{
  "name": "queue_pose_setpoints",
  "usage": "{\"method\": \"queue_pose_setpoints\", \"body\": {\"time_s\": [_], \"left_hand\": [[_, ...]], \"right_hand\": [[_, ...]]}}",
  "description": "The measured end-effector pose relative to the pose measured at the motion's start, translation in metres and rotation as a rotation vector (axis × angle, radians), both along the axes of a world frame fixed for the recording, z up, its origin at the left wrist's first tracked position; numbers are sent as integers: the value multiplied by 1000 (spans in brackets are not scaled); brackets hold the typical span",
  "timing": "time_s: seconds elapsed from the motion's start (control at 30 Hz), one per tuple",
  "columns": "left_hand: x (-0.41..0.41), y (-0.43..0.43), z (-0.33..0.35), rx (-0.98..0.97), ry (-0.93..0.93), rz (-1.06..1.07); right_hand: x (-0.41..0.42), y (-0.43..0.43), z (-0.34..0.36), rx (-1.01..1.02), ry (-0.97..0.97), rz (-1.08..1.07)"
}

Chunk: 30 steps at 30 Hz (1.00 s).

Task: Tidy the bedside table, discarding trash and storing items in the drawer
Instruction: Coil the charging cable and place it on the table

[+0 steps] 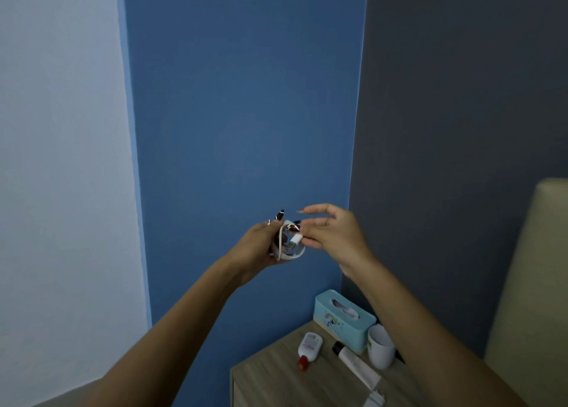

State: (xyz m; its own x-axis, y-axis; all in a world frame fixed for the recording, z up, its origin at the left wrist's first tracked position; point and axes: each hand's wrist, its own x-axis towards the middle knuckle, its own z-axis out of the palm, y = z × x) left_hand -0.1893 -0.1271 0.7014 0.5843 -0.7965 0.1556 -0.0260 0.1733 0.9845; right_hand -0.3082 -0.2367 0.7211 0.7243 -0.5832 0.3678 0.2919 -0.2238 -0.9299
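Note:
Raised in front of the blue wall, my left hand (259, 245) holds a coiled white charging cable (292, 248). My right hand (330, 233) pinches the cable's white plug end at the coil, its upper fingers spread. Below, on the wooden bedside table (267, 376), lie a small white bottle with a red cap (309, 349) and a white tube with a black cap (356, 366). A white cup (381, 349) lies beside a teal tissue box (341, 317). A white charger plug (375, 399) shows at the bottom edge. No drawer is in view.
The table stands in the corner between the blue wall and the dark grey wall. A beige padded headboard (534, 283) rises at the right. A white wall fills the left side.

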Motion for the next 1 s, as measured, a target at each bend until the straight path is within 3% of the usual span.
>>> {"method": "queue_pose_setpoints", "body": {"time_s": [0.1, 0.27, 0.43, 0.5, 0.6, 0.67, 0.73, 0.87, 1.0], "left_hand": [[-4, -5, 2, -17, 15, 33], [-11, -10, 6, -18, -125, 54], [-13, -13, 5, -52, -94, 118], [-12, -14, 5, -75, -73, 150], [-9, -15, 7, -116, -67, 192], [-7, -15, 7, -95, -165, 273], [-6, -15, 7, -52, -310, 352], [-7, -16, 3, -30, -484, 407], [-13, -22, -5, -50, -591, 376]], "right_hand": [[5, 10, -8, -207, -89, -189], [14, 21, -24, -766, -147, -457], [20, 18, -23, -1008, -102, -641], [21, 13, -18, -953, -68, -620], [20, 7, -5, -698, 114, -376], [16, 1, 4, -492, 241, -140], [13, -6, 5, -440, 299, -13], [13, -11, -2, -599, 316, -82], [13, -18, -6, -710, 324, -320]]}}
